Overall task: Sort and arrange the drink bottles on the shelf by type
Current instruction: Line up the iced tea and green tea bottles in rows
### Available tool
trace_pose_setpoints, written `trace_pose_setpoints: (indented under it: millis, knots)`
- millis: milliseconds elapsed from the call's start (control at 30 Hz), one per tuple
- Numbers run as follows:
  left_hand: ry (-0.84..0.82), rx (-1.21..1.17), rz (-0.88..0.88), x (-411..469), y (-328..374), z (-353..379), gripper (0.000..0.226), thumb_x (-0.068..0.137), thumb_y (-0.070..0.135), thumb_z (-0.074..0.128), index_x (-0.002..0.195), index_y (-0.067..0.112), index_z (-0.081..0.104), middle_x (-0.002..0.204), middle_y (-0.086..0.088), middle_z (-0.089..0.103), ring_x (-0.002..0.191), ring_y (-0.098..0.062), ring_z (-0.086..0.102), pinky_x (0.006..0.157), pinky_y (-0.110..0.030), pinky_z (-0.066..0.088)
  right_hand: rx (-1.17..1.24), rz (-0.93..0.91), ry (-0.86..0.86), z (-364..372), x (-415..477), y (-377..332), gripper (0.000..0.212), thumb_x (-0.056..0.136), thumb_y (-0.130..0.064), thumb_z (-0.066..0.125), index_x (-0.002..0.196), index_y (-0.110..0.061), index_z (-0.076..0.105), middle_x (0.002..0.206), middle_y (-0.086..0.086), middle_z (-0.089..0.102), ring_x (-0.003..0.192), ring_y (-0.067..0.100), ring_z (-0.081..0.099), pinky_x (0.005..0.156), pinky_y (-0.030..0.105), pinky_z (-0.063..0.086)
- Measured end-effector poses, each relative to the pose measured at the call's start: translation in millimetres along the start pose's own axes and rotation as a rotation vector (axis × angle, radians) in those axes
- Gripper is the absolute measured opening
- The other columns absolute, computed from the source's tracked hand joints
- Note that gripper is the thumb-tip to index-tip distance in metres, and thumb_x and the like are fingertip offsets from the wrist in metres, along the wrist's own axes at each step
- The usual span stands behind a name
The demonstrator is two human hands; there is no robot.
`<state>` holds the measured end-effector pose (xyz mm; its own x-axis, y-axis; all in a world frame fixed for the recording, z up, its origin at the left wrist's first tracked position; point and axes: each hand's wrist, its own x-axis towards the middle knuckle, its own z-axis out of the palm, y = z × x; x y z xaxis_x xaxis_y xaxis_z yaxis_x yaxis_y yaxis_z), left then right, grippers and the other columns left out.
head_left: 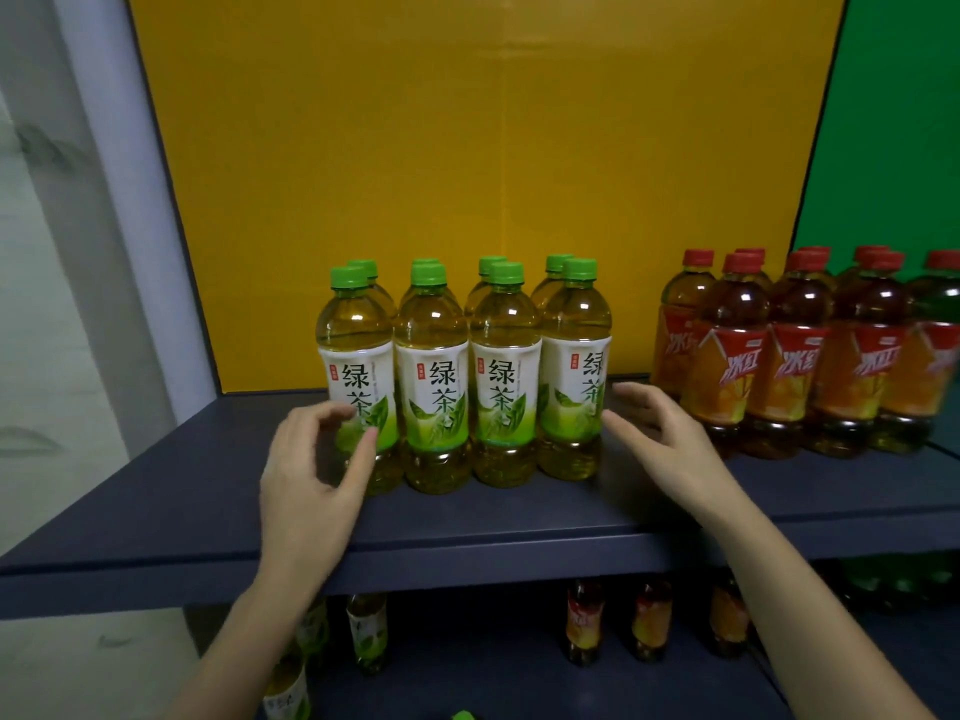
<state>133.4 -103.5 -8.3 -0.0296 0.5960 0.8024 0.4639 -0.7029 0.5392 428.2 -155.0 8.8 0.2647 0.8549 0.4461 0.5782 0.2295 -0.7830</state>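
Dark blue-grey metal forms the shelf [156,491], backed by a yellow panel [467,148] and, to the right, a green panel [893,122]; at mid-shelf stand the green teas [431,387], eight upright bottles with green caps, four in front and four close behind, shoulder to shoulder; each white-and-green leaf label reads 绿茶 in dark characters, with a small red tag beside it too fine to read; the liquid is pale yellow; apart from them, further right, stand the red teas [795,366], red-capped bottles of brown liquid in two rows, their red and orange labels showing 冰红 in slanted white, the remainder of the name turned out of sight; the left hand [311,475] is at the end bottle [353,345] on the left of the front row, fingers half-curled at the label's edge and the thumb across its lower front, though whether it truly grips or only touches cannot be told; the right hand [670,439] is spread and relaxed, holding nothing, its fingertips just beside the last bottle [574,356] on the right of that row; on the lower shelf [493,683] stand loose bottles, a green-labelled one [368,634] to the left and red-labelled ones [584,621] to the right, their writing blurred.
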Motion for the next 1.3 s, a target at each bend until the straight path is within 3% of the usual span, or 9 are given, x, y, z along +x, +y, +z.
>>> trace_pose_setpoints:
  millis: [133, 300, 567, 733, 833, 933, 1067, 1167, 1300]
  knots:
    - [-0.185, 0.209, 0.231, -3, 28, 8, 0.027, 0.084, 0.041, 0.046, 0.084, 0.018, 0.062, 0.083, 0.008, 0.062, 0.078, -0.01, 0.059, 0.064, -0.03, 0.051, -0.274, -0.15, 0.076, -36, -25, 3, 0.021, 0.088, -0.026, 0.058, 0.109, -0.028, 0.06, 0.103, -0.016, 0.061, 0.098, -0.001, 0.058, 0.086, 0.032, 0.051]
    - [-0.295, 0.369, 0.384, -1, 65, 43, 0.029, 0.084, 0.042, 0.043, 0.079, 0.021, 0.063, 0.075, 0.01, 0.063, 0.069, -0.008, 0.059, 0.049, -0.022, 0.046, -0.482, -0.118, 0.15, -88, -45, 16, 0.031, 0.083, -0.044, 0.048, 0.11, -0.033, 0.059, 0.102, -0.02, 0.06, 0.097, 0.0, 0.057, 0.083, 0.034, 0.053]
    - [-0.343, 0.455, 0.399, -19, 111, 133, 0.032, 0.082, 0.046, 0.04, 0.077, 0.023, 0.063, 0.072, 0.009, 0.063, 0.065, -0.014, 0.064, 0.044, -0.023, 0.043, -0.563, -0.074, 0.209, -193, -45, 87, 0.024, 0.083, -0.041, 0.054, 0.105, -0.034, 0.061, 0.1, -0.02, 0.062, 0.095, 0.004, 0.06, 0.08, 0.039, 0.054]
    - [-0.341, 0.402, 0.265, -32, 151, 192, 0.037, 0.079, 0.051, 0.04, 0.089, 0.024, 0.063, 0.081, 0.013, 0.064, 0.071, -0.01, 0.064, 0.053, -0.021, 0.047, -0.566, -0.109, 0.162, -260, -21, 133, 0.021, 0.082, -0.042, 0.053, 0.102, -0.037, 0.06, 0.102, -0.019, 0.062, 0.101, 0.008, 0.059, 0.081, 0.04, 0.053]
    - [-0.329, 0.38, 0.163, -36, 168, 219, 0.043, 0.076, 0.057, 0.045, 0.102, 0.026, 0.061, 0.091, 0.016, 0.061, 0.078, -0.006, 0.06, 0.056, -0.014, 0.04, -0.562, -0.152, 0.099, -281, -4, 151, 0.015, 0.082, -0.042, 0.053, 0.097, -0.042, 0.056, 0.099, -0.019, 0.061, 0.097, 0.006, 0.059, 0.078, 0.04, 0.053]
    - [-0.319, 0.38, 0.11, -36, 179, 238, 0.053, 0.074, 0.064, 0.046, 0.109, 0.026, 0.057, 0.096, 0.018, 0.057, 0.086, -0.007, 0.059, 0.059, -0.018, 0.041, -0.53, -0.177, 0.087, -296, 11, 169, 0.016, 0.079, -0.048, 0.054, 0.092, -0.039, 0.057, 0.096, -0.021, 0.061, 0.093, 0.005, 0.058, 0.077, 0.04, 0.054]
    - [-0.336, 0.317, -0.006, -30, 186, 257, 0.072, 0.07, 0.068, 0.054, 0.127, 0.024, 0.045, 0.12, 0.014, 0.054, 0.109, -0.01, 0.054, 0.082, -0.032, 0.05, -0.457, -0.175, 0.073, -306, 28, 186, 0.037, 0.07, -0.062, 0.056, 0.091, -0.032, 0.056, 0.093, -0.02, 0.059, 0.09, 0.005, 0.058, 0.076, 0.037, 0.052]
    - [-0.355, 0.225, -0.103, -20, 185, 266, 0.091, 0.061, 0.068, 0.056, 0.137, 0.022, 0.036, 0.137, 0.006, 0.046, 0.124, -0.014, 0.045, 0.1, -0.039, 0.043, -0.403, -0.123, 0.07, -306, 41, 191, 0.056, 0.059, -0.07, 0.056, 0.094, -0.027, 0.049, 0.096, -0.013, 0.055, 0.091, 0.009, 0.053, 0.075, 0.032, 0.045]
    - [-0.442, 0.045, -0.26, -2, 179, 275, 0.109, 0.053, 0.076, 0.065, 0.141, 0.026, 0.027, 0.144, 0.006, 0.039, 0.132, -0.012, 0.035, 0.108, -0.037, 0.033, -0.252, -0.03, -0.013, -304, 63, 193, 0.08, 0.055, -0.061, 0.069, 0.12, -0.024, 0.039, 0.119, -0.01, 0.046, 0.109, 0.01, 0.045, 0.089, 0.029, 0.038]
